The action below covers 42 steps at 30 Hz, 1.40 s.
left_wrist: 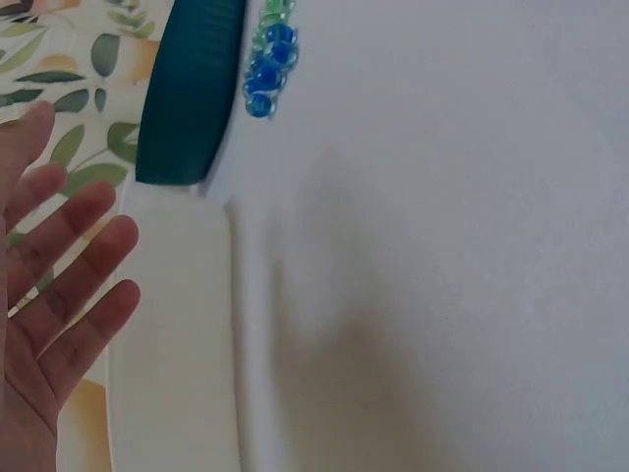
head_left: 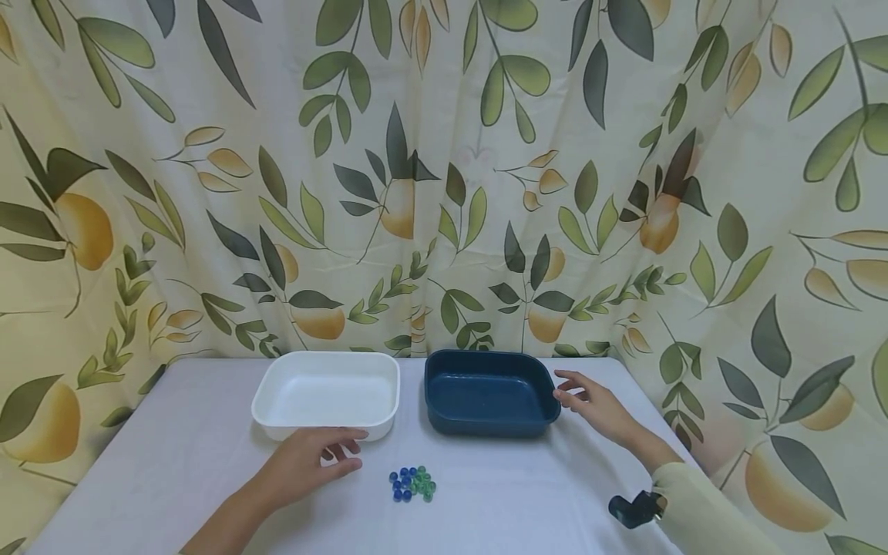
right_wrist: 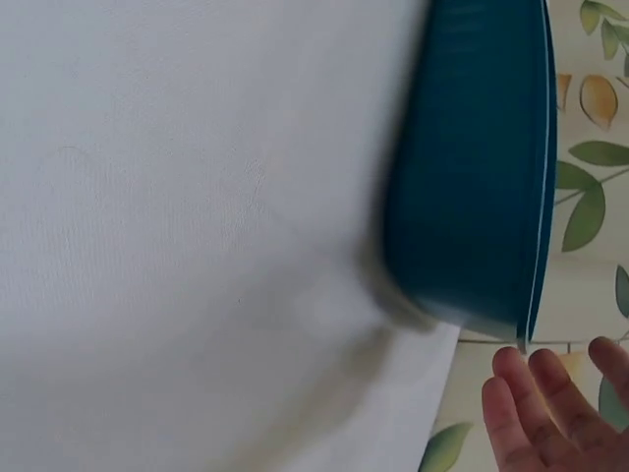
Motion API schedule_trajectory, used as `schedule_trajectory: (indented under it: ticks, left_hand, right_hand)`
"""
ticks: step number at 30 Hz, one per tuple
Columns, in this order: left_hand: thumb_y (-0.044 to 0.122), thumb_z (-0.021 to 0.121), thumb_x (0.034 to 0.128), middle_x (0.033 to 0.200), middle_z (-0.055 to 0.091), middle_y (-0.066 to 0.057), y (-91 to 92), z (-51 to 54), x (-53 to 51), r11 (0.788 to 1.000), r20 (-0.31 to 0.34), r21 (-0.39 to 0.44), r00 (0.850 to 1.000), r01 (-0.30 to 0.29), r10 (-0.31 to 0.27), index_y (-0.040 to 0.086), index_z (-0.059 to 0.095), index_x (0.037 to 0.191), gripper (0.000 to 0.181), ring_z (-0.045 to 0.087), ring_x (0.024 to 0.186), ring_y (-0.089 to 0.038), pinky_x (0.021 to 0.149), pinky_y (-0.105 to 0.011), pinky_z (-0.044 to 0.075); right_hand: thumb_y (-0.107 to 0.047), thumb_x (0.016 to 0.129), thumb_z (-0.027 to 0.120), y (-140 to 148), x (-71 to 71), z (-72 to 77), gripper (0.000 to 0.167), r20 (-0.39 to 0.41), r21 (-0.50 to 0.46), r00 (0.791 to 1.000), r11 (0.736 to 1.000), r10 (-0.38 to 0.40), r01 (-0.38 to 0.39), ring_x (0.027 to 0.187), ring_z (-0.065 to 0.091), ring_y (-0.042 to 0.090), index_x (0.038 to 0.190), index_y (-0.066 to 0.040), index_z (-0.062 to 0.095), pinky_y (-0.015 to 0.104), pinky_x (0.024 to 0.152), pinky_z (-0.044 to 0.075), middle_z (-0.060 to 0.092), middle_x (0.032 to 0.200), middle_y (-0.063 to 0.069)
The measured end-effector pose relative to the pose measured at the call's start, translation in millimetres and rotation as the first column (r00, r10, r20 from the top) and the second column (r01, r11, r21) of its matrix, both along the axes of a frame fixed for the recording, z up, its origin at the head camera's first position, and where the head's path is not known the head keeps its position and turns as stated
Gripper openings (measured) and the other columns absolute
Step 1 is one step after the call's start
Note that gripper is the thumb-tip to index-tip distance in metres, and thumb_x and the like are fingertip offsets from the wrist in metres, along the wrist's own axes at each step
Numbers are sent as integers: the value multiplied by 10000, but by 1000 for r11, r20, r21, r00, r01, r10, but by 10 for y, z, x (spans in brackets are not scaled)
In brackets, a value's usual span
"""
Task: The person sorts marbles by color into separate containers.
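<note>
At frame's lower centre, translucent blue and green marbles (head_left: 406, 482) clustered; above, white tray (head_left: 326, 397), glossy navy tray (head_left: 492, 399); left hand (head_left: 310, 461), right hand (head_left: 598, 407) loosely relaxed.

a curtain (head_left: 444, 177) printed with leaves and orange fruit hangs behind the white-topped table (head_left: 520, 493).

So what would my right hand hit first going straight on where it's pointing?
Your right hand would most likely meet the blue bin first, at its right end; whether the fingertips touch it is hard to tell.
</note>
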<state>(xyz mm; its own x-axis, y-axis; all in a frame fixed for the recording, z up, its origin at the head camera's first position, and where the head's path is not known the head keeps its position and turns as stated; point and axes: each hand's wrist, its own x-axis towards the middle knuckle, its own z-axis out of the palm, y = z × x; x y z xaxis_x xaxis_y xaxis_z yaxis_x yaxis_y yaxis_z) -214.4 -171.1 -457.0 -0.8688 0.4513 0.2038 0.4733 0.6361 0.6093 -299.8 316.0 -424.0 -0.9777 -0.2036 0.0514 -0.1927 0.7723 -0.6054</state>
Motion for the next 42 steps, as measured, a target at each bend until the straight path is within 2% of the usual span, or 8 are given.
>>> schedule_trajectory:
  ticks: [7, 14, 22, 25, 29, 33, 38, 42]
  left_hand:
    - [425, 706, 888, 1024, 725, 36, 81, -91, -11, 999, 54, 38, 998, 8, -11, 172, 691, 1214, 414, 624, 823, 21, 731, -220, 571]
    - [421, 711, 884, 1006, 719, 17, 214, -173, -16, 998, 84, 60, 996, 4, -9, 136, 684, 1230, 449, 608, 787, 19, 694, -198, 557]
    - [409, 722, 880, 980, 734, 28, 322, -274, -35, 996, 64, 87, 997, -39, 33, 122, 695, 1207, 436, 618, 769, 18, 675, -187, 553]
    - [410, 722, 880, 976, 735, 55, 361, -291, -43, 995, 76, 80, 995, -65, 59, 124, 696, 1205, 434, 614, 774, 17, 680, -181, 551]
    - [386, 731, 877, 991, 725, 59, 407, -301, -46, 989, 116, 85, 987, -125, 115, 119, 693, 1207, 426, 619, 786, -8, 687, -176, 547]
    - [365, 748, 865, 1004, 705, 39, 451, -319, -55, 974, 173, 122, 971, -189, 167, 105, 682, 1216, 442, 631, 806, -61, 684, -178, 541]
    - [305, 746, 875, 982, 683, 11, 488, -363, -79, 958, 269, 193, 950, -212, 156, 74, 664, 1228, 430, 641, 780, -106, 609, -206, 547]
    - [265, 735, 887, 939, 680, -12, 513, -390, -78, 945, 301, 249, 945, -212, 132, 35, 666, 1198, 393, 643, 683, -134, 519, -255, 542]
  right_hand:
    - [-318, 1015, 539, 6, -23, -72, 555, 54, -90, 999, 996, -10, 15, 970, 679, 272, 1444, 11, 414, 415, 844, 582, 583, 1252, 245]
    - [-242, 1020, 542, 47, -59, -186, 568, 132, -257, 991, 965, -15, 49, 939, 676, 269, 1448, 85, 361, 345, 827, 598, 575, 1217, 268]
    - [-223, 1004, 566, 31, -34, -240, 567, 191, -292, 981, 952, -30, 86, 953, 669, 225, 1452, 71, 381, 317, 852, 587, 544, 1270, 280]
    - [-229, 996, 580, 44, -41, -267, 583, 211, -308, 977, 946, -29, 95, 966, 672, 228, 1466, 50, 376, 317, 868, 583, 523, 1299, 285]
    - [-194, 983, 601, 67, -49, -303, 600, 225, -347, 974, 934, -10, 90, 995, 666, 240, 1480, 38, 358, 324, 877, 582, 506, 1303, 290]
    - [-143, 970, 612, 78, -53, -329, 611, 231, -395, 973, 915, 11, 84, 987, 659, 221, 1486, 40, 342, 300, 865, 583, 486, 1291, 299]
    - [-75, 957, 613, 71, -46, -347, 628, 244, -478, 969, 874, 32, 92, 914, 655, 152, 1492, 59, 312, 261, 836, 584, 452, 1276, 318]
    - [-52, 960, 604, 52, -23, -345, 647, 278, -533, 960, 837, 37, 122, 881, 647, 112, 1499, 77, 271, 279, 844, 586, 445, 1269, 304]
